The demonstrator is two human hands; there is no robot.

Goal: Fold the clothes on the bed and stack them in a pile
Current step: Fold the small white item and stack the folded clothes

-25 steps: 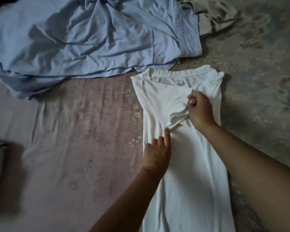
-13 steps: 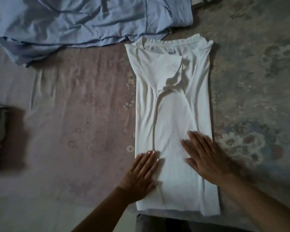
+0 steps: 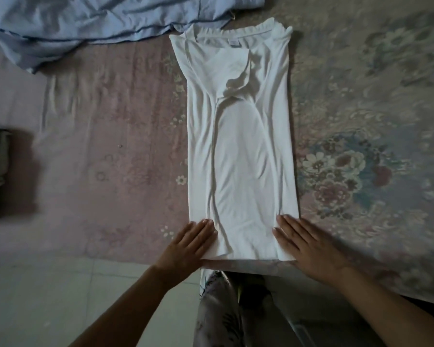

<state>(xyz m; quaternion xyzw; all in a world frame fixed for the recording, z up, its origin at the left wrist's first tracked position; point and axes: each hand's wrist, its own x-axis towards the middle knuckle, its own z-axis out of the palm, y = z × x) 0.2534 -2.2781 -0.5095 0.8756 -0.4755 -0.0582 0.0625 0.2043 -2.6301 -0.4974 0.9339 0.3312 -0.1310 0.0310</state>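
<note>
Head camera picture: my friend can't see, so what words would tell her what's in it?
Two flat hands, left hand and right hand, press the bottom corners of a long, narrow folded white shirt on a flowery bedspread. A crumpled blue garment lies beyond it.

Floral bed under white shirt

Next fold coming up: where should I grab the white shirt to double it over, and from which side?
Pinch the white shirt at its two hem corners, coming from the near bed edge. It lies flat as a long narrow strip, collar far away, hem nearest. The left hand and right hand rest flat on those corners, so lifting there should carry the hem up to the collar.
</note>
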